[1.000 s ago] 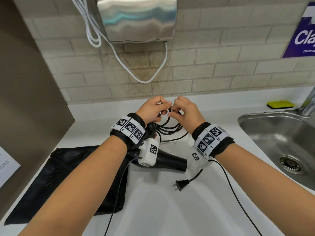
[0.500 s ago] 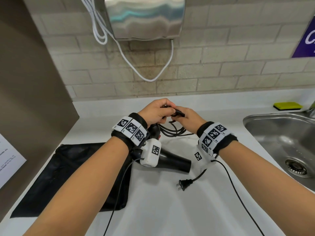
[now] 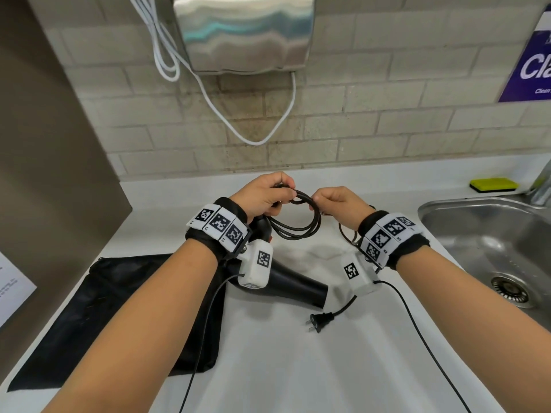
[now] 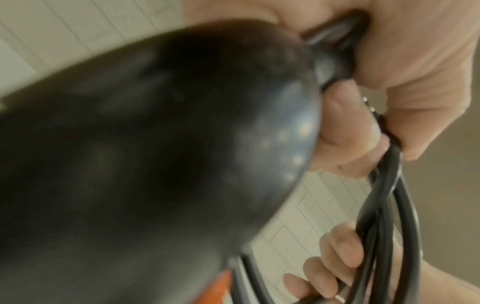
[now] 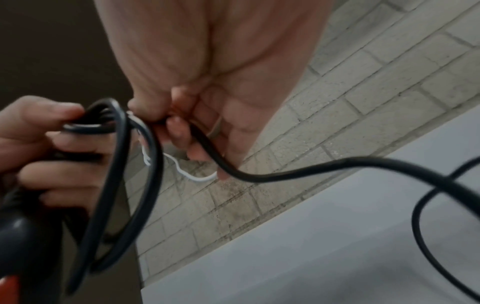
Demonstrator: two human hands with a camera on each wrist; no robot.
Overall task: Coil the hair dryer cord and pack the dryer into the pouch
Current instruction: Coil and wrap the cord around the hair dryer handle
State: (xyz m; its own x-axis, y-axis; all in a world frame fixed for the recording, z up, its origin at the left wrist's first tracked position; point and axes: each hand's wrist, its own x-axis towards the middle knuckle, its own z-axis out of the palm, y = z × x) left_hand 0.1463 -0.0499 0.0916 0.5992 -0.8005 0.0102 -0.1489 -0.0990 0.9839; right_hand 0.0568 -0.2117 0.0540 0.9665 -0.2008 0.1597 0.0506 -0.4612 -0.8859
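Note:
The black hair dryer (image 3: pixel 293 286) lies on the white counter, barrel to the right, handle rising under my left wrist. Its black cord (image 3: pixel 301 231) hangs in several loops between my hands. My left hand (image 3: pixel 265 193) grips the top of the loops together with the handle end (image 4: pixel 330 61). My right hand (image 3: pixel 331 202) pinches the cord (image 5: pixel 202 139) just right of the loops. Loose cord runs behind my right wrist to the plug (image 3: pixel 320 320) on the counter. The black pouch (image 3: pixel 119 308) lies flat at the left, under my left forearm.
A steel sink (image 3: pixel 489 234) is set in the counter at the right, with a yellow sponge (image 3: pixel 493 184) behind it. A metal hand dryer (image 3: pixel 244 34) with a white cable hangs on the brick wall. A brown partition (image 3: pixel 44 174) stands at the left.
My right hand has moved right, away from the left one, opening the coil into a visible hanging loop. The plug and dryer body stay where they were.

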